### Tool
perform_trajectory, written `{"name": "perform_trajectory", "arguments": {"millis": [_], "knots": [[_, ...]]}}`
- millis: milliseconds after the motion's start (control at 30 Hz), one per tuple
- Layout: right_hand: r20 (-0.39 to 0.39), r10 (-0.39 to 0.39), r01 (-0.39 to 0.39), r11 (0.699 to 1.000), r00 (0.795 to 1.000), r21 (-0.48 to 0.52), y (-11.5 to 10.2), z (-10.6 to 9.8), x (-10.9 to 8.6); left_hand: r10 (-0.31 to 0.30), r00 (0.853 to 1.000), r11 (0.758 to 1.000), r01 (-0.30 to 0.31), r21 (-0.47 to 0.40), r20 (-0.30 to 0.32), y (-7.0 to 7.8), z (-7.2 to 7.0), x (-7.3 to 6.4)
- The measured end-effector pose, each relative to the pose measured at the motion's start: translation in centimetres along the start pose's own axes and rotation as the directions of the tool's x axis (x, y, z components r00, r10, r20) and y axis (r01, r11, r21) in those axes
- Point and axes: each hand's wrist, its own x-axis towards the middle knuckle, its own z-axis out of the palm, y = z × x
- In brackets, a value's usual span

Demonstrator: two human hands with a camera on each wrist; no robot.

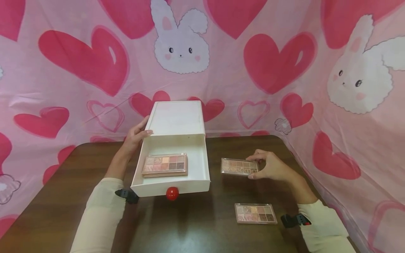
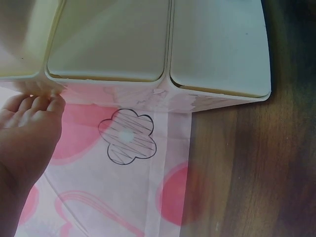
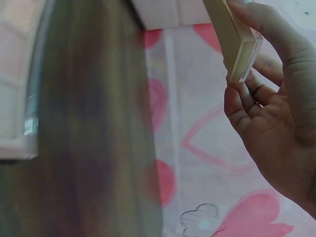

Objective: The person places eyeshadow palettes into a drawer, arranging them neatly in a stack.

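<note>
White drawer unit (image 1: 178, 117) is standing in front of a pink cloth backdrop (image 1: 221, 82), which is filling the upper view with red hearts and white rabbits. Below it, a dark brown table (image 1: 190, 232) is stretching toward the person. The unit is rising at the table's far side, and the left wrist view is showing rounded panels along it. From the unit's front, a white drawer (image 1: 193, 187) is jutting toward the person, its inside facing upward. Cream sleeves (image 1: 101, 214) are covering both forearms. The left hand (image 1: 135, 135) is gripping the unit's left side, thumb lying by the top's near corner, fingers bending against the side. The right hand (image 1: 269, 167), right of the drawer, is pinching one eyeshadow palette (image 1: 237, 166) by its right end, thumb and fingers closing to the palette's thickness. A second palette (image 1: 255, 213) is lying flat on the table, nearer the person. A third palette (image 1: 166, 164) is resting inside the drawer, toward its left; I cannot tell whether another is lying beneath. Black wrist devices (image 1: 128, 195) are sitting at both wrists. A round red knob (image 1: 172, 193) is projecting from the drawer's front wall.
</note>
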Motion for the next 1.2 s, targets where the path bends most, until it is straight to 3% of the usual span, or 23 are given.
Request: {"name": "perform_trajectory", "arguments": {"millis": [400, 633, 933, 1200], "knots": [[-0.01, -0.093, 0.092, 0.996, 0.996, -0.013, -2.6, -0.9, 1.1, 0.013, 1.0, 1.0, -0.013, 0.0, 0.013, -0.3, -0.1, 0.1], [-0.031, -0.135, 0.132, 0.989, 0.99, -0.073, -4.7, -2.1, 1.4, 0.012, 1.0, 1.0, -0.012, 0.003, 0.015, 0.0, -0.1, 0.1], [-0.033, -0.159, 0.154, 0.981, 0.987, -0.121, -7.1, -3.2, 2.4, -0.003, 1.0, 1.0, 0.003, 0.012, 0.015, 0.0, -0.2, -0.1], [-0.011, -0.168, 0.166, 0.981, 0.986, -0.098, -8.3, -4.1, 3.3, -0.004, 1.0, 1.0, 0.004, 0.005, 0.011, 0.0, -0.1, 0.0]]}}
